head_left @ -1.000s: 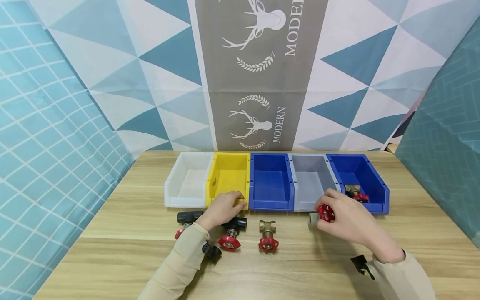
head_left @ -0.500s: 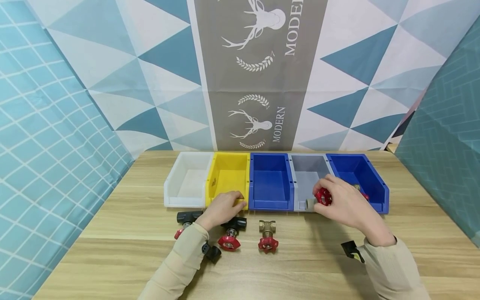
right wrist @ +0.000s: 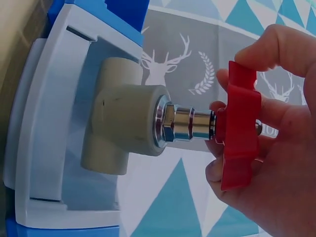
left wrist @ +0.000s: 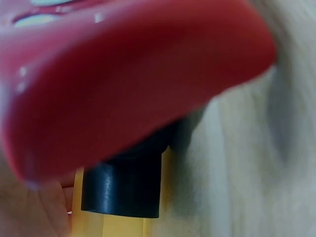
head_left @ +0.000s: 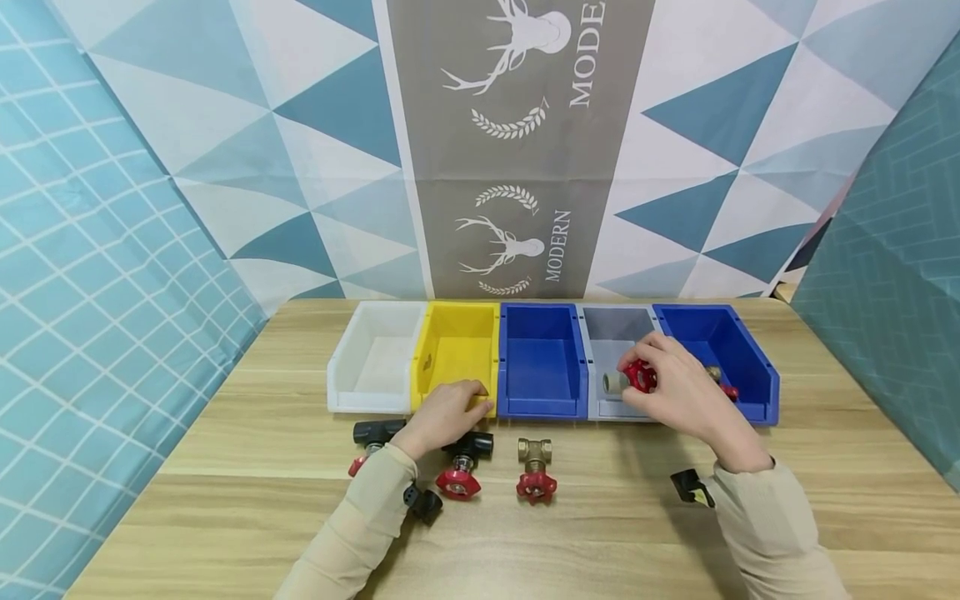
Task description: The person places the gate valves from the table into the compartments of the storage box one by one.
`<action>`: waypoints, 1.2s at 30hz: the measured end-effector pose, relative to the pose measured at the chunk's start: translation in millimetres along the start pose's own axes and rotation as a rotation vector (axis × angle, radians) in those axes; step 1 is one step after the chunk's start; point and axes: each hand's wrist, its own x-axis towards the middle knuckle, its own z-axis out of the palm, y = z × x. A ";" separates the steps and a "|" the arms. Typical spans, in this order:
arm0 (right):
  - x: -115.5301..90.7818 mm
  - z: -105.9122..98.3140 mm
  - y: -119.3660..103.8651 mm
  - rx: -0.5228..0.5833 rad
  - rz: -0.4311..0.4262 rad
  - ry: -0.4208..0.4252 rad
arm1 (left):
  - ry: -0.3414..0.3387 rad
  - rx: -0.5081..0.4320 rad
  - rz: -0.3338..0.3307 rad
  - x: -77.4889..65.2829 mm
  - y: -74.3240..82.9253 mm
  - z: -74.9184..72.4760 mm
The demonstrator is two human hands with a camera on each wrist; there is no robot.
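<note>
My right hand [head_left: 678,396] grips the red handwheel of a valve [right wrist: 126,116] between thumb and fingers. This valve has a beige tee-shaped plastic body and a metal stem. Its body hangs over the grey bin [right wrist: 42,123], near the front wall. My left hand [head_left: 448,415] rests at the front edge of the yellow bin [head_left: 459,321], fingers bent loosely over it. Under that arm lies a black valve [head_left: 461,467] with a red wheel, which looms large in the left wrist view. Another black valve [head_left: 375,433] is partly hidden by the sleeve.
A brass valve [head_left: 535,471] with a red wheel lies on the wooden table [head_left: 570,542]. The row also holds a white bin [head_left: 360,402], a middle blue bin [head_left: 542,408] and a right blue bin [head_left: 767,392] with a brass valve inside, partly hidden by my right hand.
My right hand has carried the beige valve forward and slightly left, from in front of the grey bin to over it. The left hand stays where it was.
</note>
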 end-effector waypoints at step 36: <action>12.2 25.7 28.2 0.011 -0.016 0.002 | 0.008 -0.003 0.008 -0.8 0.6 -0.6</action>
